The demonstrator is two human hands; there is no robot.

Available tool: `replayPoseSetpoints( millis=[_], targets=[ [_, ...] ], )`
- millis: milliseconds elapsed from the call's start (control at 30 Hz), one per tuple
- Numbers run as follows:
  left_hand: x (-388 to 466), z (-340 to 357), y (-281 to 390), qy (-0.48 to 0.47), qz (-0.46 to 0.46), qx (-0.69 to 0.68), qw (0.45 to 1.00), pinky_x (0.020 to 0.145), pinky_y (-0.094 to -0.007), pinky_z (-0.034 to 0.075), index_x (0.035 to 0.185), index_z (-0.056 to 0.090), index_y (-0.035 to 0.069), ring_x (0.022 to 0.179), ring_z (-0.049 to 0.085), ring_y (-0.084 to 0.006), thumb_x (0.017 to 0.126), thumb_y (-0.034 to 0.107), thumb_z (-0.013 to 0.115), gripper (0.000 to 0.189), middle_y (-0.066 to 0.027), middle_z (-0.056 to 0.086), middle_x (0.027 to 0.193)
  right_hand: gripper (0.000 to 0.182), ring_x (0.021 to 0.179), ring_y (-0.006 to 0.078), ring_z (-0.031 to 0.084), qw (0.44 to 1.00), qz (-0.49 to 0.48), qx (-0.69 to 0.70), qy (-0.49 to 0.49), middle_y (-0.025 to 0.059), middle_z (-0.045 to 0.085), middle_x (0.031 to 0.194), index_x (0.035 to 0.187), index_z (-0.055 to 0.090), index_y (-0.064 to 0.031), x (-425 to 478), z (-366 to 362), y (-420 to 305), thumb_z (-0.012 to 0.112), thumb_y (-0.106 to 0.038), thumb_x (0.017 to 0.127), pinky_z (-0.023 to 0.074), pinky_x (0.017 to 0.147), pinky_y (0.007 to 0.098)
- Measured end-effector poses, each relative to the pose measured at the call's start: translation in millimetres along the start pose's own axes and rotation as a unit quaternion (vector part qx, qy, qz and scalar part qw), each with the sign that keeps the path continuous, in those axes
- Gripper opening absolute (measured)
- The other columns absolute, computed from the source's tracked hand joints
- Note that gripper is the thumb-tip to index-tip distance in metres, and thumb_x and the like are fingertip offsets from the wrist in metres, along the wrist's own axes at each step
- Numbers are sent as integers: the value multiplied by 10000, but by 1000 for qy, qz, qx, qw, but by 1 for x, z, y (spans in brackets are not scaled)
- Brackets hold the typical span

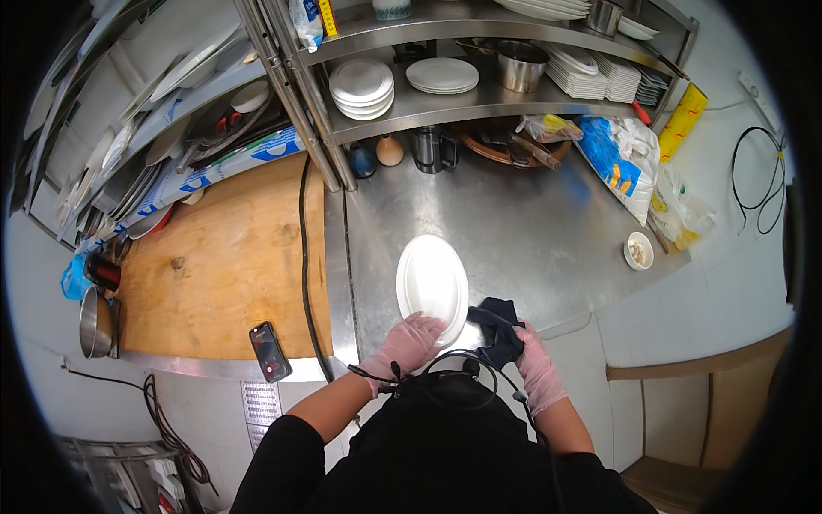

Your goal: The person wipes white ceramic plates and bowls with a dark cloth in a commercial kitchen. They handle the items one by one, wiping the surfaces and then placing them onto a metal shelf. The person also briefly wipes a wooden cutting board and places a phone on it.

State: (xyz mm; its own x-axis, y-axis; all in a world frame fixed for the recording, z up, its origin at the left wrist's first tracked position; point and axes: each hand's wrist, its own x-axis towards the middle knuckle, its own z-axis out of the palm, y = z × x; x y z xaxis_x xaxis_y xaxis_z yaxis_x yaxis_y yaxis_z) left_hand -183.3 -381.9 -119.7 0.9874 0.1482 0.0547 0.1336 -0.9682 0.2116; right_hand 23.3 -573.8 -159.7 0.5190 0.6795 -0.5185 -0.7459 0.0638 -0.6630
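Observation:
A white oval plate (431,283) lies in front of me on a stainless steel counter (514,212), its long side pointing away from me. My left hand (411,340), in a pink glove, holds the plate at its near left rim, fingers over the inner surface. Where the thumb sits is hard to make out. To the right of the plate, my right hand (536,363), gloved in pink too, grips a dark, bunched cloth (499,327). The cloth hangs close by the plate's near right side.
On the left stands a wooden board surface (225,257), with a phone (270,352) at its front edge and a black cable (306,257) along its right side. Steel shelves (398,122) hold plates and a pot (523,66). A small white bowl (638,250) sits right.

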Motion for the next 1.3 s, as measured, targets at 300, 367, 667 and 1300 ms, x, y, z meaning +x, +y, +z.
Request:
replayPoseSetpoints(
  millis=[300, 367, 667, 1300],
  targets=[
    [32, -63, 7, 82, -100, 5, 992, 848, -388, 495, 1043, 598, 99, 903, 617, -299, 760, 187, 613, 297, -110, 639, 885, 339, 901, 209, 616, 999, 17, -23, -45, 115, 609, 1022, 1161, 496, -17, 20, -1, -24, 515, -36, 822, 513, 830, 331],
    [38, -66, -1, 151, -101, 5, 983, 775, -397, 505, 986, 631, 113, 863, 621, -303, 754, 148, 608, 236, -110, 643, 862, 343, 905, 211, 617, 998, 17, -16, -54, 118, 608, 1025, 1164, 492, -14, 22, 1, -29, 511, -38, 821, 516, 831, 333],
    [56, -93, -70, 389, -381, -321, 775, 658, -321, 471, 944, 671, 56, 694, 597, -172, 870, 247, 592, 220, -83, 665, 791, 363, 933, 219, 618, 997, 36, -6, -71, 124, 602, 1047, 1174, 479, -2, 4, 5, -53, 523, -73, 820, 519, 843, 338],
    [-28, -58, -17, 465, -384, -734, 313, 965, -317, 454, 1242, 457, -52, 1097, 559, -209, 984, 257, 437, 403, -130, 550, 1227, 313, 966, 204, 608, 987, 27, -55, -149, 100, 616, 1069, 1172, 538, -34, 31, 55, -72, 516, -97, 866, 499, 872, 353]
  ],
)
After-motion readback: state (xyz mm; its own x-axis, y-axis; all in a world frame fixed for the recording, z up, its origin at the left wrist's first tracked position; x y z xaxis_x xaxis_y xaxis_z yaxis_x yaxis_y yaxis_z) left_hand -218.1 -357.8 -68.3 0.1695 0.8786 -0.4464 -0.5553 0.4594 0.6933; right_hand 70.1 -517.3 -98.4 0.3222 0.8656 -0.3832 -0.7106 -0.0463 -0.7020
